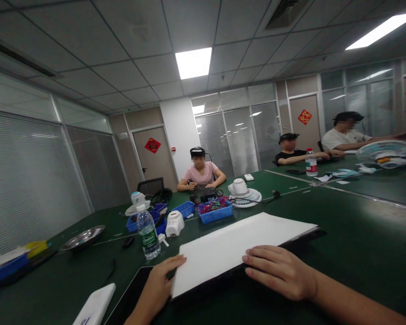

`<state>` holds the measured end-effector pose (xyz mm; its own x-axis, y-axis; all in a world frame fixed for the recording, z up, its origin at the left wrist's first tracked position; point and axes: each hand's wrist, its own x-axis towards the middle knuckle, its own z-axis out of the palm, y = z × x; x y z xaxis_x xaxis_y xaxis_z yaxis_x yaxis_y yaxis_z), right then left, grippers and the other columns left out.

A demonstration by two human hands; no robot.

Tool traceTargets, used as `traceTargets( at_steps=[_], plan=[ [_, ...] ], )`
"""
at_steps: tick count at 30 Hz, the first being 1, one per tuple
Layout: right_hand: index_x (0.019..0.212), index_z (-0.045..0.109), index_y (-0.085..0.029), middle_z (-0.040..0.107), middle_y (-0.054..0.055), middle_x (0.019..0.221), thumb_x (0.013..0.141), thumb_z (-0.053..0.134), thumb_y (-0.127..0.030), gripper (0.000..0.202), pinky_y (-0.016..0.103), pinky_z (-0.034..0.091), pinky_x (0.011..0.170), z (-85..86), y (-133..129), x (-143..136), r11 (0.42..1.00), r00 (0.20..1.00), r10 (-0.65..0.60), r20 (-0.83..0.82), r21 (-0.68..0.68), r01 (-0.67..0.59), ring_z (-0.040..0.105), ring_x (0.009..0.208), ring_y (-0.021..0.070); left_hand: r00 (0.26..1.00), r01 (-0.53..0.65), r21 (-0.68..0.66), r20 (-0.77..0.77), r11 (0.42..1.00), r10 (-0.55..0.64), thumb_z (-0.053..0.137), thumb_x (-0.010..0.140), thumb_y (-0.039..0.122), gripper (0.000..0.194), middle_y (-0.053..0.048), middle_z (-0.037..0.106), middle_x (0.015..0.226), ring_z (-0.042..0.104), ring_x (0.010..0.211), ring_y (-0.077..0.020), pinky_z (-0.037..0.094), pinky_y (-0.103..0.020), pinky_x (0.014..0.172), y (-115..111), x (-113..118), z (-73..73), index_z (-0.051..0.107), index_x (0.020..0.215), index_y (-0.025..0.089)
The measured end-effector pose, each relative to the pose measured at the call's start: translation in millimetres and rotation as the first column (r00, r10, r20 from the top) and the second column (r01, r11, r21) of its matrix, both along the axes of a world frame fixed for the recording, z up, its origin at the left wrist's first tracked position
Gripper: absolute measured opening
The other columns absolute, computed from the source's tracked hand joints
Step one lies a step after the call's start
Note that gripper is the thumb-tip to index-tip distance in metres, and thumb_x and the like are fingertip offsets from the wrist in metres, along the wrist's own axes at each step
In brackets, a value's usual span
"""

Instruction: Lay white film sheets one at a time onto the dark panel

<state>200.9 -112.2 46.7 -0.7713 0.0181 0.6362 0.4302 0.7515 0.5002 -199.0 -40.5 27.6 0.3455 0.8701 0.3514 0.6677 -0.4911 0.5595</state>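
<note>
A stack of white paper (223,243) on a dark backing lies slanted in front of me, its near edge towards me. My left hand (157,286) grips its left edge, thumb on top and the other fingers hidden beneath. My right hand (280,271) rests on the near edge with its fingers stretched over the paper. Under my left forearm is a dark flat panel with a pale rim (135,286). Beside it lies a white device (96,304).
A water bottle (148,234), white fan parts (175,223), blue bins of wires (216,214) and a metal bowl (84,238) stand beyond on the green table (352,253). Three people sit across, near a second bottle (311,163) and a fan cover (384,151).
</note>
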Motion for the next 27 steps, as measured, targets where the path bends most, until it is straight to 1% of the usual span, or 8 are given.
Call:
traceTargets(
  at_steps=[4,7,9,12,14,17,22,27],
  plan=[
    [0.116,0.064,-0.013,0.072,0.012,0.102,0.096,0.051,-0.014,0.024,0.035,0.057,0.082,-10.8,5,-9,0.998,0.990,-0.057,-0.127,-0.024,0.054,0.068,0.095,0.0209,1.000,0.002,0.000,0.011,1.000,-0.002,0.062,0.085,0.039,0.034,-0.002,0.069,0.133,0.059,0.131,-0.0280,0.039,-0.049,0.118,7,-2,-3.9,0.073,0.117,0.035],
    [0.113,0.063,-0.014,0.071,0.011,0.095,0.097,0.046,-0.013,0.023,0.031,0.056,0.074,-8.7,4,-14,0.994,0.983,-0.092,-0.160,-0.078,0.080,0.067,0.087,0.0189,1.000,-0.008,0.003,0.026,1.000,0.008,0.062,0.084,0.038,0.034,-0.002,0.070,0.132,0.061,0.129,-0.0278,0.039,-0.049,0.118,6,-1,-3.0,0.074,0.115,0.034],
    [0.113,0.063,-0.014,0.070,0.009,0.093,0.098,0.045,-0.012,0.023,0.029,0.054,0.072,-1.0,2,-16,0.987,0.972,-0.141,-0.186,-0.097,0.124,0.066,0.085,0.0176,0.999,-0.027,0.009,0.040,1.000,0.026,0.062,0.083,0.038,0.036,-0.004,0.070,0.132,0.061,0.128,-0.0283,0.040,-0.049,0.117,3,1,-1.7,0.074,0.117,0.032],
    [0.111,0.064,-0.017,0.069,0.008,0.092,0.098,0.046,-0.013,0.023,0.027,0.050,0.066,17.7,-4,-15,0.967,0.943,-0.251,-0.219,-0.099,0.235,0.065,0.081,0.0163,0.995,-0.059,0.035,0.079,0.998,0.056,0.064,0.082,0.037,0.051,-0.005,0.063,0.142,0.055,0.135,-0.0271,0.038,-0.047,0.119,4,-2,-3.6,0.064,0.132,0.026],
    [0.107,0.065,-0.019,0.068,0.007,0.091,0.098,0.046,-0.015,0.021,0.028,0.049,0.064,32.0,-11,-14,0.944,0.917,-0.326,-0.230,-0.122,0.305,0.064,0.077,0.0158,0.995,-0.079,0.065,0.067,0.995,0.074,0.065,0.081,0.035,0.058,-0.003,0.058,0.148,0.050,0.139,-0.0258,0.034,-0.046,0.121,9,-8,-8.8,0.058,0.138,0.029],
    [0.104,0.066,-0.022,0.066,0.005,0.087,0.099,0.046,-0.022,0.020,0.028,0.047,0.060,49.7,-26,-7,0.901,0.874,-0.431,-0.225,-0.170,0.400,0.063,0.070,0.0149,0.993,-0.110,0.075,-0.044,0.991,0.113,0.064,0.082,0.037,0.049,0.000,0.059,0.146,0.054,0.136,-0.0269,0.037,-0.047,0.119,18,-19,-20.5,0.064,0.131,0.033],
    [0.104,0.068,-0.028,0.065,0.004,0.083,0.099,0.045,-0.038,0.025,0.028,0.045,0.047,63.9,-43,22,0.825,0.812,-0.562,-0.159,-0.178,0.536,0.061,0.058,0.0136,0.981,-0.103,0.040,-0.163,0.994,0.109,0.056,0.086,0.039,0.045,-0.001,0.064,0.140,0.057,0.132,-0.0237,0.040,-0.043,0.117,29,-21,-33.6,0.064,0.130,0.032],
    [0.109,0.071,-0.030,0.072,0.009,0.091,0.095,0.051,-0.052,0.032,0.028,0.046,0.043,60.1,-32,91,0.743,0.746,-0.661,-0.080,-0.206,0.636,0.065,0.055,0.0153,0.982,-0.102,0.005,-0.158,0.995,0.102,0.054,0.087,0.038,0.042,0.001,0.068,0.136,0.060,0.128,-0.0219,0.042,-0.040,0.114,29,-16,-32.9,0.066,0.127,0.033]
  ],
)
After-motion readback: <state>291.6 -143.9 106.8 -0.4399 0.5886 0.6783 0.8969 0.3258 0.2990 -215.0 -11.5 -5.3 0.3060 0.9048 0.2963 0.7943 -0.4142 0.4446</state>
